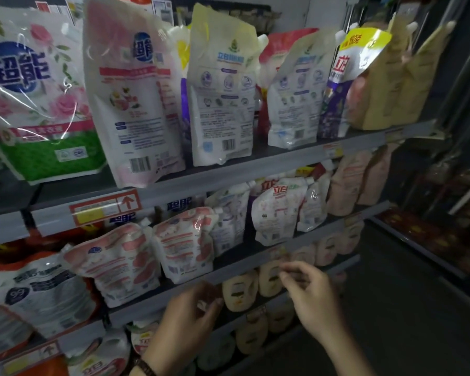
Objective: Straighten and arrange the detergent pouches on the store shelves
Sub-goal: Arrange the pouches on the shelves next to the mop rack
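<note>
Detergent pouches fill the shelves. On the top shelf (255,161) stand a rose-print pouch (36,99), a pink pouch (130,99) leaning over the front edge, a tall white pouch (220,96) and a tilted white pouch (296,96). The middle shelf (255,256) holds two pink-and-white pouches (120,264) (185,242) and a small white pouch (277,213). My left hand (190,316) hovers below the middle shelf's edge, fingers loosely curled and holding nothing. My right hand (310,291) is also in front of the lower shelves, fingers relaxed and empty.
Beige bottles (239,291) stand on the lower shelf behind my hands. A price tag with a red arrow (106,206) hangs on the top shelf's edge. Peach pouches (347,183) fill the right end. A dark aisle floor (391,308) and another display lie to the right.
</note>
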`<state>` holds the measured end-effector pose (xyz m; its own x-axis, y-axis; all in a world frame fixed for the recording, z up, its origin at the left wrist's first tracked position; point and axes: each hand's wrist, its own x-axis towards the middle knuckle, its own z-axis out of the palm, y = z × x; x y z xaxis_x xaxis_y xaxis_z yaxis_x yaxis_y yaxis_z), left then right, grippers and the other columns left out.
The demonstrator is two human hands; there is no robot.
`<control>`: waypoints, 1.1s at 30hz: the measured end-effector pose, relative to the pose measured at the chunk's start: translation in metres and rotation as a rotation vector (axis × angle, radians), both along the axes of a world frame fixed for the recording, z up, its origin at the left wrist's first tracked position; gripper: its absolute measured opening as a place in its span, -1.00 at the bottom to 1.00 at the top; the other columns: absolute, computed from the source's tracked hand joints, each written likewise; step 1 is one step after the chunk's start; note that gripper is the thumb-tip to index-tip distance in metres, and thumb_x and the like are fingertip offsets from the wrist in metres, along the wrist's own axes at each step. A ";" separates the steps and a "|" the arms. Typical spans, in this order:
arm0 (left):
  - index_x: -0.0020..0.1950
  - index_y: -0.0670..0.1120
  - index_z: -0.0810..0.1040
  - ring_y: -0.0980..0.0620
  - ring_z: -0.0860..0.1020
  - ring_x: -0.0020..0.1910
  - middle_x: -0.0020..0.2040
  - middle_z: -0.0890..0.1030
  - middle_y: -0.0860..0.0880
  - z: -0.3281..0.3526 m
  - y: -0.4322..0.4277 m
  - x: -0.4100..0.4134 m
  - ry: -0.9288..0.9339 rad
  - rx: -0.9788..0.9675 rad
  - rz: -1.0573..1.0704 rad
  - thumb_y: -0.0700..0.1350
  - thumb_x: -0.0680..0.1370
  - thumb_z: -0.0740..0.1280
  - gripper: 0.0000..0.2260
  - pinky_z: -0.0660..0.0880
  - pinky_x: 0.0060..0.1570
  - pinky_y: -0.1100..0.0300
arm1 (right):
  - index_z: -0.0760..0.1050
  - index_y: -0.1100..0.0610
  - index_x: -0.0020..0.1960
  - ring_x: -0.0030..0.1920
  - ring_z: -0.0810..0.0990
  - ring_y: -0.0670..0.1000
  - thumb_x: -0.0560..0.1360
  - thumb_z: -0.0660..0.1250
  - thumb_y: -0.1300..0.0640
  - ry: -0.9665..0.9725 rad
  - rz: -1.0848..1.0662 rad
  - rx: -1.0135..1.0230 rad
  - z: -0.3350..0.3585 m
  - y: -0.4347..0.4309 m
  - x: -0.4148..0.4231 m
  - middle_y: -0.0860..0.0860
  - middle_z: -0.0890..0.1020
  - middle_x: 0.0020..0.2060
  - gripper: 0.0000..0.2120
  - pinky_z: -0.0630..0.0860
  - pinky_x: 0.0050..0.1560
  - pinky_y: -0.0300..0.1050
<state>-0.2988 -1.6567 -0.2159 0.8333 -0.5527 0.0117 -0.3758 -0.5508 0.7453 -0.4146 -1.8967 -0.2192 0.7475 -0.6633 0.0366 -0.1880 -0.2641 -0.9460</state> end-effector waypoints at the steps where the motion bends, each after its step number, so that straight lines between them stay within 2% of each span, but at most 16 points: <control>1: -0.05 0.13 0.66 0.28 0.65 -0.11 -0.12 0.65 0.34 0.000 -0.004 -0.001 0.001 -0.003 0.010 0.08 0.59 0.45 -0.94 0.64 -0.05 0.13 | 0.71 -0.07 0.00 -0.09 0.71 -0.15 0.59 0.49 0.11 0.009 0.006 0.012 0.000 -0.005 0.001 -0.15 0.75 -0.15 -0.91 0.70 -0.03 -0.06; 5: -0.04 0.13 0.65 0.26 0.67 -0.15 -0.14 0.68 0.29 0.007 -0.025 -0.001 0.015 -0.011 0.050 0.08 0.62 0.43 -0.93 0.63 -0.09 0.21 | 0.71 -0.10 0.01 -0.09 0.71 -0.13 0.59 0.49 0.09 0.020 0.052 0.020 0.000 -0.028 0.012 -0.14 0.74 -0.15 -0.91 0.72 0.02 0.06; 8: -0.03 0.16 0.66 0.25 0.67 -0.14 -0.13 0.69 0.27 0.014 -0.049 0.000 0.011 -0.052 0.103 0.07 0.62 0.43 -0.94 0.63 -0.12 0.22 | 0.71 -0.09 0.00 -0.10 0.71 -0.16 0.59 0.49 0.11 0.021 0.096 0.040 0.003 -0.044 0.018 -0.13 0.75 -0.15 -0.91 0.71 0.05 0.02; 11: -0.03 0.17 0.67 0.29 0.67 -0.13 -0.11 0.70 0.25 0.023 -0.078 -0.004 0.009 -0.082 0.141 0.08 0.62 0.44 -0.95 0.55 -0.18 0.34 | 0.70 -0.09 0.03 -0.09 0.71 -0.18 0.60 0.47 0.08 0.043 0.150 0.043 0.007 -0.068 0.020 -0.12 0.75 -0.13 -0.92 0.70 0.07 -0.04; 15: -0.03 0.16 0.66 0.33 0.63 -0.07 -0.10 0.68 0.29 0.030 -0.118 -0.010 -0.043 -0.089 0.143 0.04 0.63 0.43 -0.95 0.50 -0.17 0.43 | 0.69 -0.09 0.08 -0.04 0.73 -0.14 0.61 0.45 0.05 0.076 0.264 0.073 0.009 -0.105 0.024 -0.09 0.76 -0.09 -0.92 0.69 0.11 0.00; 21: -0.03 0.18 0.65 0.33 0.64 -0.05 -0.07 0.70 0.26 0.021 -0.166 -0.015 -0.070 -0.082 0.205 0.01 0.61 0.46 -0.95 0.55 -0.13 0.40 | 0.70 -0.10 0.06 -0.01 0.72 -0.16 0.60 0.47 0.05 0.077 0.361 0.063 0.007 -0.149 0.032 -0.19 0.76 -0.06 -0.92 0.67 0.17 0.01; 25: -0.02 0.20 0.65 0.33 0.64 -0.04 -0.08 0.69 0.30 0.012 -0.185 -0.021 -0.055 -0.063 0.245 0.05 0.61 0.44 -0.97 0.58 -0.09 0.34 | 0.70 -0.11 0.01 -0.02 0.73 -0.15 0.60 0.48 0.04 0.091 0.393 0.064 0.006 -0.169 0.035 -0.19 0.76 -0.08 -0.95 0.67 0.17 0.07; 33: 0.02 0.18 0.65 0.32 0.65 -0.07 -0.03 0.69 0.25 0.016 -0.206 -0.014 -0.038 -0.049 0.240 0.08 0.62 0.42 -0.97 0.61 -0.09 0.31 | 0.71 -0.13 0.02 0.01 0.73 -0.15 0.60 0.47 0.07 0.117 0.394 0.063 0.007 -0.184 0.036 -0.20 0.77 -0.06 -0.90 0.65 0.21 0.08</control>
<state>-0.3125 -1.8623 -0.1999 0.9390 -0.3371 0.0674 -0.2670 -0.5915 0.7608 -0.3782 -2.0804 -0.2122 0.9412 -0.3242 -0.0949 -0.1912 -0.2797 -0.9409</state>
